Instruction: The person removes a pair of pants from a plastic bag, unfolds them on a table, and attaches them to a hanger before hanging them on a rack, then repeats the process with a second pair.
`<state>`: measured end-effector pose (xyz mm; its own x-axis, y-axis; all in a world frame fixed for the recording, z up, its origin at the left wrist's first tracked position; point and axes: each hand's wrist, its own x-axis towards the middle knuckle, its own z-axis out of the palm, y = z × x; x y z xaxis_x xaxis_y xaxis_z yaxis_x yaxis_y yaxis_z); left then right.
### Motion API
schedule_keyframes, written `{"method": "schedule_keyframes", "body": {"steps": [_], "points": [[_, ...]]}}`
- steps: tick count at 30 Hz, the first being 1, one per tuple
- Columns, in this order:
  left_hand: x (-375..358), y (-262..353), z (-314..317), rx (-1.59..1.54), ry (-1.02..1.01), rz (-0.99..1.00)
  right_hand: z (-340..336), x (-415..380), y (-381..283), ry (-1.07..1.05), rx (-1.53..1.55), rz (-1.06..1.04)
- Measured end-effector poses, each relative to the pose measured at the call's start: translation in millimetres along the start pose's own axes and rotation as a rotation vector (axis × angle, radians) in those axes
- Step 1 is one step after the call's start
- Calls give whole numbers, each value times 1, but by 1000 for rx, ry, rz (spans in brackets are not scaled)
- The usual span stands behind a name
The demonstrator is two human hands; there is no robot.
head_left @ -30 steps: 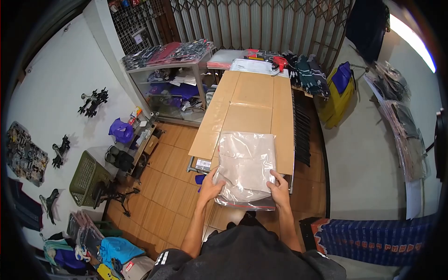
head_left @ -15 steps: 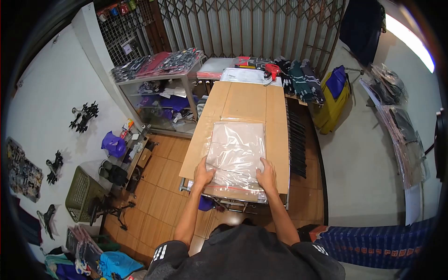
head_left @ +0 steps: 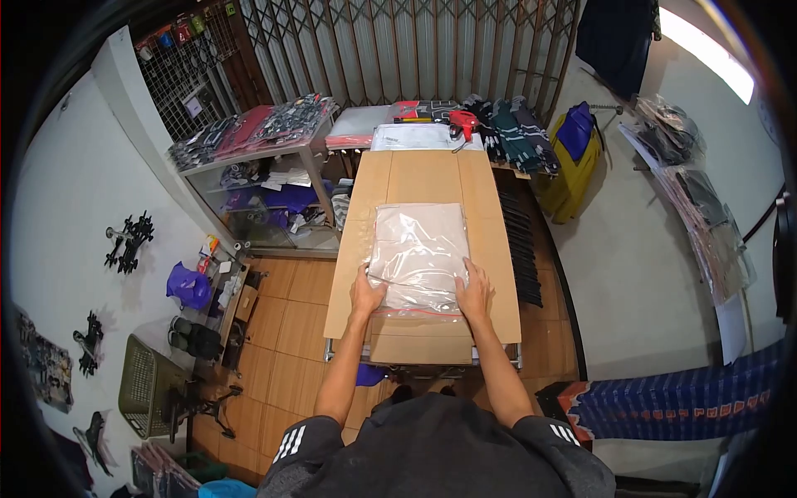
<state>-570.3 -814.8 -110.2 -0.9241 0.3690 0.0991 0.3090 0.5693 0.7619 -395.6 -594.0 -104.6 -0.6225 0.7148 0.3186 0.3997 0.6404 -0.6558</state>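
Observation:
A folded pale beige garment in a clear plastic bag (head_left: 419, 249) lies flat on the cardboard-covered table (head_left: 423, 176). The bag's red strip runs along its near edge, and light glints off the creased plastic. My left hand (head_left: 366, 292) grips its lower left side, thumb on top. On the opposite side, my right hand (head_left: 474, 292) holds the lower right edge in the same way. The fingers beneath the edges are partly hidden.
At the table's far end are white sheets (head_left: 419, 137) and a red tool (head_left: 463, 124). A glass cabinet (head_left: 266, 191) topped with bagged clothes stands to the left. Dark hangers (head_left: 519, 249) line the right side. A green basket (head_left: 149, 386) sits by the left wall.
Both hands have slid the bagged garment forward, away from my body; its near edge now lies farther in from the table's front edge. The head view has shifted slightly.

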Motion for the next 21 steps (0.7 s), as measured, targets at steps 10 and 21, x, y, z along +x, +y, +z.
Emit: {"method": "schedule_keyframes", "body": {"steps": [10,21], "points": [[-13,-17,-11,-234,-74,191,-11,-63,-13,147,30,-24],[-68,15,3,-27,89,580,-21,-113,-42,296,322,147]]}}
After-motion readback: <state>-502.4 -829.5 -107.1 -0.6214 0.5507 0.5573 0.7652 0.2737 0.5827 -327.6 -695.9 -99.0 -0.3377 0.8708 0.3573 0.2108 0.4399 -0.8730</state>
